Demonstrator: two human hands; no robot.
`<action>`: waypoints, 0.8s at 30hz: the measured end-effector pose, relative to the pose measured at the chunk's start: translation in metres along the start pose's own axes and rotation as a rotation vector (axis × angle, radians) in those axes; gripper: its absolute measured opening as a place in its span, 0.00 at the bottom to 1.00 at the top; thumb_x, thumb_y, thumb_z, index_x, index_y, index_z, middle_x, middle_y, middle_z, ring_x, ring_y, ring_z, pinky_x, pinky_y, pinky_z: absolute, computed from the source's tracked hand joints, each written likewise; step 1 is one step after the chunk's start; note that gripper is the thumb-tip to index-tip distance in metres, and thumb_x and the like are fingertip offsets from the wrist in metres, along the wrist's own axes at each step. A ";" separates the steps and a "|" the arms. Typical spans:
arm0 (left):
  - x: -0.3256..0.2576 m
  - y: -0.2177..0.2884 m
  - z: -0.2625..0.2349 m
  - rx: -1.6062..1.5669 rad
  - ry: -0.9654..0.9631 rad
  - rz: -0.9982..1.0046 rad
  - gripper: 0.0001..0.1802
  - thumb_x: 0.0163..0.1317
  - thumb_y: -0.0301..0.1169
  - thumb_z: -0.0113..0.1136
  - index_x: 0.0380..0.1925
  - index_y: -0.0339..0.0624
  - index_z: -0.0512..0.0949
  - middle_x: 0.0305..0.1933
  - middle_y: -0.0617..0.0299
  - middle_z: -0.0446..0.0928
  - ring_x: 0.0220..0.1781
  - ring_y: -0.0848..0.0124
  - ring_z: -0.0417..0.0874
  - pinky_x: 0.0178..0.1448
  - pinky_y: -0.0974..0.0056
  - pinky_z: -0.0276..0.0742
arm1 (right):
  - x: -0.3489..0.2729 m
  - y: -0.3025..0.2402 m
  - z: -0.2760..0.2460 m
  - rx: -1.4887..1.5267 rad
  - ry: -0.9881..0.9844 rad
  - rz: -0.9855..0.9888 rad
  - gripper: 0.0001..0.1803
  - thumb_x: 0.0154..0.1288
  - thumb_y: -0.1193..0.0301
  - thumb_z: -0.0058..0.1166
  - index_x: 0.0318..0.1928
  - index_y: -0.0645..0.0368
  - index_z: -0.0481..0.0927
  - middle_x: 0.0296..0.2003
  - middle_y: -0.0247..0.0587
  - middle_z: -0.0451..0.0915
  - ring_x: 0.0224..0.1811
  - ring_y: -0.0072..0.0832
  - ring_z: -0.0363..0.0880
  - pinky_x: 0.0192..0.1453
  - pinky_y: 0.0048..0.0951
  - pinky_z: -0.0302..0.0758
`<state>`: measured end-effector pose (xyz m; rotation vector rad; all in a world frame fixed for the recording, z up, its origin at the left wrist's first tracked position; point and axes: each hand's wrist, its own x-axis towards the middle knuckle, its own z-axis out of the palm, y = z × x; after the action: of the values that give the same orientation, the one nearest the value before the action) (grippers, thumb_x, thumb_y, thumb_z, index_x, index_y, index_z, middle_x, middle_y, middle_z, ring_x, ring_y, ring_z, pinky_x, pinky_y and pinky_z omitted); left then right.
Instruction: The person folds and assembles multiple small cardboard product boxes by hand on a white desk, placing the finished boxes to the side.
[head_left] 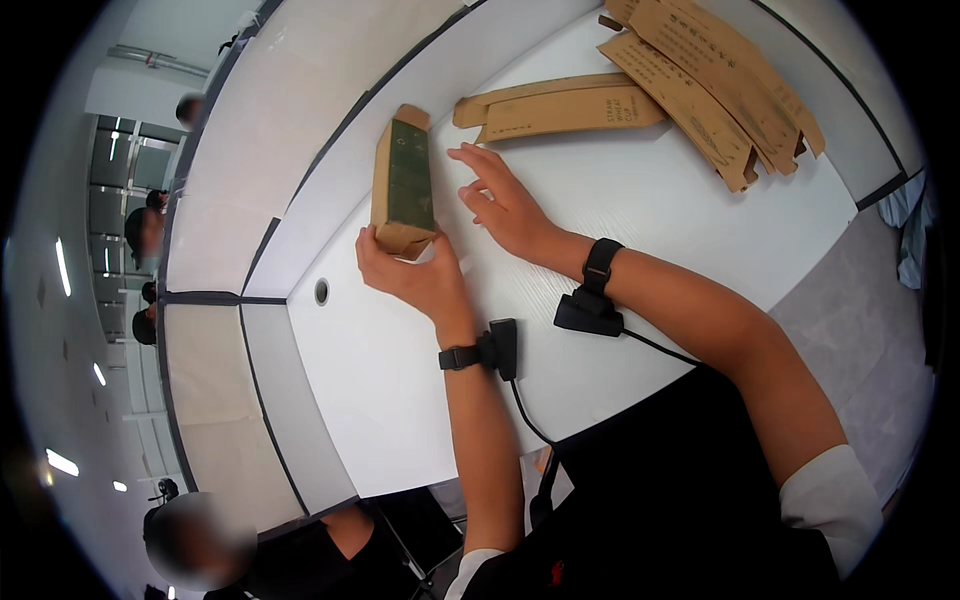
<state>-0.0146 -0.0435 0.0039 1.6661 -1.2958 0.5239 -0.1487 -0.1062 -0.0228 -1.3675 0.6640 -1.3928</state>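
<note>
A long cardboard box (404,180), brown with a dark green side, stands opened out into its full shape on the white table. A flap sticks up at its far end. My left hand (412,277) grips the near end, thumb on the right side and fingers on the left. Just right of the box, my right hand (508,208) is held with its fingers apart and nothing in them, not touching the box. Beyond that hand lies a flattened brown carton (570,108) with printing on it.
A pile of flattened brown cartons (700,90) lies at the far right of the white table (400,400). Pale partition panels (330,195) wall in the left and far sides. A round cable hole (321,291) is near the left edge. Cables hang from both wrist straps. A person (200,540) sits at lower left.
</note>
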 end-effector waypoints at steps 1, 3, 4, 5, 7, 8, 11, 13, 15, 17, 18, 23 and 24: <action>0.001 -0.009 -0.002 0.002 0.002 -0.002 0.43 0.54 0.32 0.77 0.66 0.32 0.65 0.66 0.44 0.68 0.68 0.49 0.65 0.72 0.49 0.63 | 0.000 -0.001 0.002 0.000 -0.004 0.000 0.28 0.78 0.68 0.49 0.74 0.54 0.65 0.75 0.54 0.58 0.52 0.37 0.80 0.63 0.37 0.76; 0.004 -0.027 -0.008 -0.078 -0.019 -0.199 0.42 0.53 0.30 0.77 0.66 0.32 0.66 0.67 0.46 0.67 0.68 0.50 0.64 0.72 0.48 0.62 | -0.001 -0.005 0.000 0.071 -0.023 0.084 0.27 0.78 0.68 0.49 0.73 0.57 0.65 0.73 0.53 0.61 0.50 0.35 0.80 0.58 0.35 0.78; 0.013 -0.019 -0.018 -0.193 -0.042 -0.366 0.41 0.54 0.31 0.77 0.64 0.29 0.67 0.66 0.44 0.67 0.67 0.52 0.67 0.72 0.50 0.63 | 0.000 -0.005 0.000 0.073 -0.035 0.075 0.27 0.78 0.68 0.49 0.73 0.57 0.65 0.73 0.53 0.61 0.50 0.35 0.80 0.58 0.35 0.78; 0.014 -0.024 -0.022 -0.191 -0.026 -0.365 0.41 0.54 0.31 0.77 0.64 0.29 0.67 0.66 0.44 0.67 0.67 0.52 0.67 0.72 0.50 0.63 | 0.000 -0.002 0.000 0.039 -0.025 0.063 0.27 0.78 0.68 0.49 0.73 0.57 0.66 0.73 0.52 0.61 0.50 0.34 0.79 0.55 0.34 0.79; 0.008 -0.052 -0.028 -0.237 0.044 -0.404 0.40 0.56 0.31 0.77 0.64 0.28 0.67 0.64 0.47 0.70 0.66 0.58 0.73 0.70 0.55 0.69 | 0.001 -0.002 0.000 0.010 -0.028 0.032 0.26 0.78 0.68 0.49 0.73 0.58 0.66 0.72 0.52 0.61 0.49 0.32 0.79 0.52 0.33 0.80; 0.001 -0.080 -0.040 -0.456 0.052 -0.501 0.40 0.57 0.31 0.77 0.65 0.29 0.65 0.65 0.48 0.70 0.66 0.59 0.74 0.68 0.57 0.73 | 0.005 -0.005 0.001 0.040 -0.029 0.051 0.27 0.78 0.68 0.49 0.73 0.58 0.65 0.73 0.52 0.61 0.49 0.32 0.79 0.51 0.33 0.80; -0.009 -0.108 -0.074 -0.430 0.072 -0.633 0.39 0.60 0.32 0.76 0.66 0.31 0.63 0.64 0.49 0.70 0.62 0.62 0.76 0.65 0.58 0.77 | 0.000 -0.002 -0.002 0.064 -0.019 0.075 0.27 0.77 0.68 0.50 0.74 0.57 0.65 0.73 0.52 0.61 0.49 0.33 0.80 0.52 0.34 0.80; -0.013 -0.125 -0.093 -0.371 0.139 -0.609 0.35 0.61 0.30 0.74 0.62 0.29 0.64 0.60 0.48 0.71 0.55 0.62 0.78 0.60 0.58 0.78 | -0.004 0.000 0.000 0.040 -0.012 0.093 0.27 0.77 0.68 0.50 0.73 0.57 0.66 0.73 0.52 0.61 0.50 0.34 0.80 0.53 0.33 0.80; -0.015 -0.156 -0.120 -0.286 0.209 -0.666 0.35 0.61 0.30 0.74 0.61 0.28 0.64 0.57 0.48 0.72 0.54 0.61 0.79 0.59 0.57 0.80 | -0.003 0.000 0.001 0.034 -0.015 0.086 0.27 0.77 0.68 0.50 0.73 0.57 0.66 0.73 0.52 0.62 0.50 0.34 0.80 0.55 0.34 0.79; -0.016 -0.200 -0.149 0.118 0.244 -0.699 0.45 0.60 0.36 0.75 0.68 0.25 0.59 0.61 0.42 0.71 0.59 0.52 0.77 0.62 0.50 0.78 | -0.003 -0.001 0.003 0.014 -0.012 0.095 0.27 0.77 0.68 0.50 0.73 0.57 0.66 0.72 0.52 0.63 0.50 0.35 0.81 0.58 0.35 0.77; -0.016 -0.200 -0.153 0.295 0.269 -0.723 0.48 0.59 0.37 0.75 0.70 0.25 0.57 0.64 0.40 0.68 0.63 0.48 0.73 0.66 0.47 0.74 | -0.002 0.004 0.005 0.014 -0.010 0.078 0.27 0.76 0.69 0.51 0.73 0.57 0.67 0.71 0.52 0.65 0.50 0.35 0.81 0.60 0.36 0.76; -0.030 -0.172 -0.148 0.421 0.383 -0.850 0.50 0.61 0.33 0.69 0.75 0.26 0.51 0.73 0.36 0.59 0.74 0.41 0.63 0.76 0.43 0.64 | 0.000 0.008 0.002 -0.032 -0.009 0.032 0.27 0.76 0.71 0.50 0.72 0.56 0.67 0.67 0.44 0.65 0.49 0.27 0.77 0.48 0.30 0.84; -0.034 -0.167 -0.147 0.360 0.374 -0.812 0.49 0.61 0.31 0.66 0.76 0.26 0.50 0.74 0.36 0.57 0.73 0.41 0.64 0.75 0.42 0.65 | 0.001 0.008 0.001 -0.035 -0.010 0.030 0.27 0.76 0.71 0.49 0.72 0.55 0.66 0.67 0.44 0.65 0.50 0.27 0.77 0.48 0.31 0.85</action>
<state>0.1558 0.1021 -0.0200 2.0785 -0.2007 0.5407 -0.1454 -0.1090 -0.0297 -1.3862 0.7029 -1.3557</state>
